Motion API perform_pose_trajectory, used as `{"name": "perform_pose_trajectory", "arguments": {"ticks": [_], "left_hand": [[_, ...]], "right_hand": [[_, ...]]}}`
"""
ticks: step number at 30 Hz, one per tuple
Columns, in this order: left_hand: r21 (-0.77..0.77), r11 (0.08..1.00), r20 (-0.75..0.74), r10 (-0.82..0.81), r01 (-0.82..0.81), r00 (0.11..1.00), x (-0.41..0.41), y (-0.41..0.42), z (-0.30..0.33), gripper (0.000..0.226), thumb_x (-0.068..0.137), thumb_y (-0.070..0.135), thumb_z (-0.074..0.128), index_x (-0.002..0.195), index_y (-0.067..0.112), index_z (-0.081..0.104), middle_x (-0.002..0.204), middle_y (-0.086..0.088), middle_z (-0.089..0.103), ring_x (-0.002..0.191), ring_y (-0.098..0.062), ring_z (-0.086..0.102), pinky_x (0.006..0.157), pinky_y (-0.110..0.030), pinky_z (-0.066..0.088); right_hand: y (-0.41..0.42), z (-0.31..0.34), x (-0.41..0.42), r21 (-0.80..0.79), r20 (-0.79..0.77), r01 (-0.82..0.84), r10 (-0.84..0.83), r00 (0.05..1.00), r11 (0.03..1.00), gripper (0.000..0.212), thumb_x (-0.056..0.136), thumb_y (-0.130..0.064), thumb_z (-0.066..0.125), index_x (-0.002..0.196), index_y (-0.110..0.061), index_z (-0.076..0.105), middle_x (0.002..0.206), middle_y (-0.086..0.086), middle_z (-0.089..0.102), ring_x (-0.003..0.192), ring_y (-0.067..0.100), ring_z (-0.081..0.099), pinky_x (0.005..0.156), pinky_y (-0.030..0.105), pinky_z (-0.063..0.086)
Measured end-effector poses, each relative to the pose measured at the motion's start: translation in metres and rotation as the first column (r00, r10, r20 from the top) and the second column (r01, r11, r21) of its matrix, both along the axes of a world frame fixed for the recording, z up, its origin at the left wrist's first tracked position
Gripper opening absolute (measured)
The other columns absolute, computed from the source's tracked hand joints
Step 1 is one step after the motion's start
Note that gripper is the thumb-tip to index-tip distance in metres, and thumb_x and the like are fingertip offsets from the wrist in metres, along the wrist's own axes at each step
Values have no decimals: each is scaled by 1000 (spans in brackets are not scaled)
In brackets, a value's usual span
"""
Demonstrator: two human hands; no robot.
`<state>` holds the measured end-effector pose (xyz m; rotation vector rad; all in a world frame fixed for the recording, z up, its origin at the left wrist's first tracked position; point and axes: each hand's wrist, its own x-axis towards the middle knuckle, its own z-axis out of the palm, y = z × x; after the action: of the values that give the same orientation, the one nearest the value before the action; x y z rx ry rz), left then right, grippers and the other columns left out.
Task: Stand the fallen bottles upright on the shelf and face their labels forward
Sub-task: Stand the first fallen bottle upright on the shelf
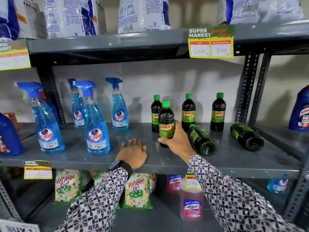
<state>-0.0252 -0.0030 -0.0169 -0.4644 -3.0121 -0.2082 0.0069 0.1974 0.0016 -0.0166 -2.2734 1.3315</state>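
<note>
On the grey shelf (167, 162) nearest the camera, the left hand (133, 152) lies flat and empty, palm down, by the front edge. At its three o'clock the right hand (177, 139) is wrapped around the lower body of a dark bottle (166, 123), which stands upright with its "SUNNY" label turned forward. At three o'clock from that hand a fallen bottle (202, 139) lies on its side, base toward the front, green cap pointing back. A second fallen bottle (246, 136) lies the same way further toward three o'clock, well apart from the first.

These look like full plastic bottles of dark liquid: fairly heavy for their size, stiff enough to squeeze firmly, with smooth walls that could slip. They would likely roll if nudged. The safest hold is probably around the labelled middle, then a twist to bring the label to the front.

Behind, toward twelve o'clock, three more green-capped bottles (188, 113) stand upright, "SUNNY" readable on each. At nine o'clock stand blue spray bottles (96, 124) marked "Colin" and "5X". Above, a tag (211, 41) reads "SUPER MARKET", "MRP 600", "Discounted Price 300". Below the shelf are "Active Wheel 2in1" packs (137, 190) and a pink "Lizol" bottle (192, 203).
</note>
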Motion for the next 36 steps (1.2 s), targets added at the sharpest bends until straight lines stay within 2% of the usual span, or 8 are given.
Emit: {"name": "perform_pose_trajectory", "arguments": {"ticks": [5, 10, 13, 17, 25, 32, 34, 36], "left_hand": [[12, 1000, 2, 0, 0, 1000, 1, 0, 2, 64, 106, 41, 18, 161, 9, 26, 172, -11, 21, 160, -26, 17, 130, -49, 9], [24, 1000, -15, 9, -9, 1000, -1, 1, 1, 62, 105, 40, 20, 158, 9, 32, 170, -11, 26, 159, -27, 21, 130, -50, 11], [32, 999, -29, 0, 1, 1000, -2, 1, -1, 60, 104, 40, 23, 152, 9, 41, 165, -13, 35, 155, -29, 29, 128, -52, 17], [16, 1000, -37, -4, 5, 999, -3, -1, -1, 57, 104, 39, 26, 149, 7, 43, 162, -14, 39, 153, -31, 33, 125, -55, 20], [9, 1000, -38, -1, 2, 999, 0, 0, 0, 58, 104, 39, 26, 150, 8, 42, 163, -14, 38, 153, -31, 33, 126, -54, 19], [9, 1000, -49, -8, 8, 999, 1, -1, 0, 58, 104, 40, 26, 149, 8, 44, 161, -14, 40, 152, -30, 35, 125, -54, 21], [7, 1000, -43, -13, 13, 999, 0, -1, -1, 57, 104, 40, 25, 145, 8, 47, 158, -15, 43, 150, -31, 38, 123, -55, 24], [5, 1000, -45, -13, 13, 999, -2, -2, -3, 56, 103, 39, 24, 142, 8, 48, 155, -15, 46, 148, -31, 40, 122, -55, 25]], "right_hand": [[1, 4, 8, -34, 54, -12, 14, 998, 999, 85, 72, -26, 95, 141, -20, 46, 119, -7, 63, 110, 14, 60, 105, 37, 50], [2, 1, 33, -9, 74, -56, 56, 996, 998, 93, 56, -41, 99, 133, -27, 49, 123, -8, 69, 115, 15, 66, 102, 39, 53], [2, -5, 51, -10, 66, -105, 106, 992, 994, 91, 54, -41, 101, 129, -27, 52, 118, -12, 72, 109, 8, 70, 99, 36, 56], [0, -9, 59, -17, 51, -110, 111, 993, 994, 96, 45, -53, 100, 125, -34, 53, 115, -9, 77, 106, 9, 74, 97, 42, 60], [-4, -8, 68, -6, 32, -100, 100, 994, 995, 93, 46, -53, 99, 125, -34, 54, 113, -9, 77, 106, 8, 73, 97, 43, 60], [-5, -4, 73, 6, 80, -88, 87, 993, 996, 93, 49, -53, 99, 128, -34, 53, 116, -12, 75, 108, 6, 72, 99, 40, 59], [-5, 2, 81, -10, 76, -119, 120, 990, 993, 94, 55, -54, 98, 135, -33, 53, 118, -14, 72, 109, 4, 70, 100, 37, 59], [-2, 17, 94, 0, -9, -66, 66, 998, 998, 85, 70, -56, 91, 141, -31, 53, 115, -16, 69, 103, 0, 68, 92, 29, 58]]}}
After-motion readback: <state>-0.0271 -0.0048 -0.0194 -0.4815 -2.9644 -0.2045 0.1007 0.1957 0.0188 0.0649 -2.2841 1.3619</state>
